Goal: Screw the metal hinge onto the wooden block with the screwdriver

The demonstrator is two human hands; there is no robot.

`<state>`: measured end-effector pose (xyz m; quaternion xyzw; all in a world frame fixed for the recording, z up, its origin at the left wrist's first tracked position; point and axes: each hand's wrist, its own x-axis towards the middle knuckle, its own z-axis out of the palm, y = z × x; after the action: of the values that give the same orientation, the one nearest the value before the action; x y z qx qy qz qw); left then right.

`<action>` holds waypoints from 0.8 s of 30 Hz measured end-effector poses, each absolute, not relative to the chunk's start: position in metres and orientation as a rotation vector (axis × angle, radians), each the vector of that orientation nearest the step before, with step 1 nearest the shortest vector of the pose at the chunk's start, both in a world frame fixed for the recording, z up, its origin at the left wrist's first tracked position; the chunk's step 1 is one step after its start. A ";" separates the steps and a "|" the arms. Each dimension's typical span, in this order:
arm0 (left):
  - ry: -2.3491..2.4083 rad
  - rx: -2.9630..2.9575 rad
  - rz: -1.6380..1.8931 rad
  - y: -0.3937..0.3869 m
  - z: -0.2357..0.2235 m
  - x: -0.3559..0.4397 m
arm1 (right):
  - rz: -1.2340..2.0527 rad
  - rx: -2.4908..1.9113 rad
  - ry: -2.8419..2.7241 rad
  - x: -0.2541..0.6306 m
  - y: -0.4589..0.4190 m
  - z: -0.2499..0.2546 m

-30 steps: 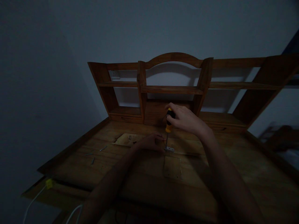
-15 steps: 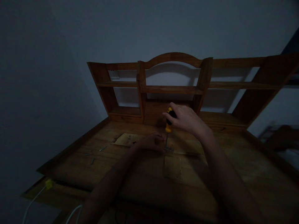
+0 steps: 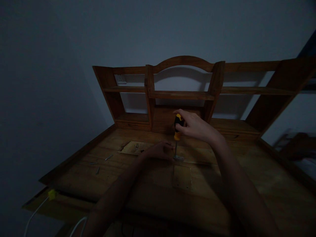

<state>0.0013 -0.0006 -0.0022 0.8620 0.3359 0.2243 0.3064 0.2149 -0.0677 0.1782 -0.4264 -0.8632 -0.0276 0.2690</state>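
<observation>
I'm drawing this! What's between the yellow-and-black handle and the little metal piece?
A thin shaft runs from the handle down to the metal piece, in the head view.

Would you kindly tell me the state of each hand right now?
Left hand: partly curled beside the small metal piece; grip cannot be told.
Right hand: closed on the screwdriver.

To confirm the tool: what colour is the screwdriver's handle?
The screwdriver handle is black and yellow, clearest in the head view.

Your hands (image 3: 197, 126): two
Your screwdriver (image 3: 177, 135): one
Metal plate (image 3: 179, 158): one
Small metal pieces (image 3: 109, 157) at your left: three
Shelf unit (image 3: 182, 95): one
Wall socket (image 3: 121, 79): one
</observation>
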 end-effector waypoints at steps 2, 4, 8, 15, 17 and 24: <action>0.897 2.308 0.578 0.000 -0.003 0.001 | -0.105 -1.180 -2.321 0.215 -0.068 0.178; 0.890 2.337 0.568 0.001 -0.003 0.001 | -0.213 -1.261 -2.300 0.214 -0.069 0.178; 0.871 2.348 0.555 0.002 -0.002 0.001 | -0.254 -1.275 -2.296 0.215 -0.068 0.179; 0.900 2.307 0.584 -0.002 0.000 0.001 | -0.220 -1.240 -2.314 0.217 -0.069 0.180; 0.887 2.312 0.585 -0.002 0.001 0.002 | -0.199 -1.236 -2.319 0.217 -0.069 0.179; 0.909 2.294 0.555 -0.003 0.003 0.002 | -0.153 -1.221 -2.299 0.215 -0.068 0.178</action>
<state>0.0019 -0.0027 0.0027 0.8649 0.3426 0.2092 0.3015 0.2150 -0.0681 0.1783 -0.4517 -0.8503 -0.0567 0.2640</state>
